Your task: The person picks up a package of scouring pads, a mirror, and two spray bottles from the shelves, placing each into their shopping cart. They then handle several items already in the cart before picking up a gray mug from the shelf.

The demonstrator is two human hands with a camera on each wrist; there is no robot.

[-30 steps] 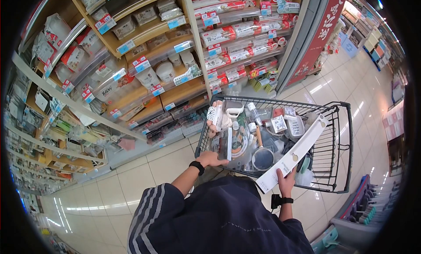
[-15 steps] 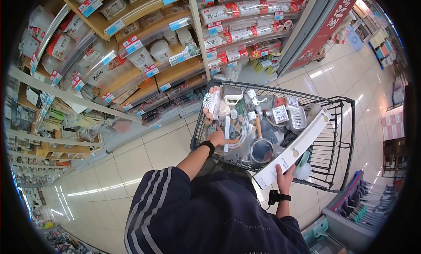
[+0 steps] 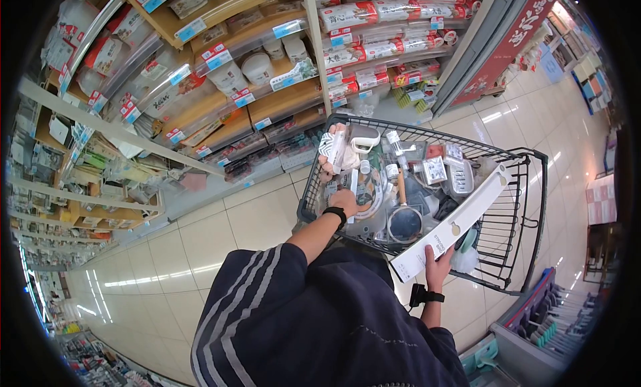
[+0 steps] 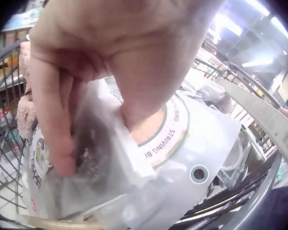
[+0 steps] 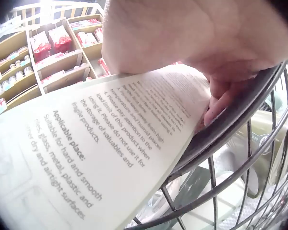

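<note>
My left hand (image 3: 343, 201) reaches into the shopping cart (image 3: 537, 220), thumb and fingers pinching a translucent plastic package (image 4: 96, 160) with a white edge. Beneath that package lies a clear bag (image 4: 204, 136) with a round "STRIVING BIRD" print. At the cart's near rim, my right hand (image 3: 438, 267) grips a long white box (image 3: 461, 220), which slants across the basket. Printed text covers the face of the box turned to the right wrist view. Beside the bag in the head view sits a round, dark-faced item with a wooden handle (image 3: 403, 197).
Shelves of packaged tubs (image 3: 257, 68) stand ahead on the left, and red-and-white rolls (image 3: 374, 13) fill the rack beyond the cart. A fluffy pink item (image 3: 327, 161) is at the cart's left end. Hanging goods (image 3: 557, 313) line a stand at the lower right.
My left hand has moved from the cart's near edge farther in and now pinches the package. The right hand keeps its hold on the long white box.
</note>
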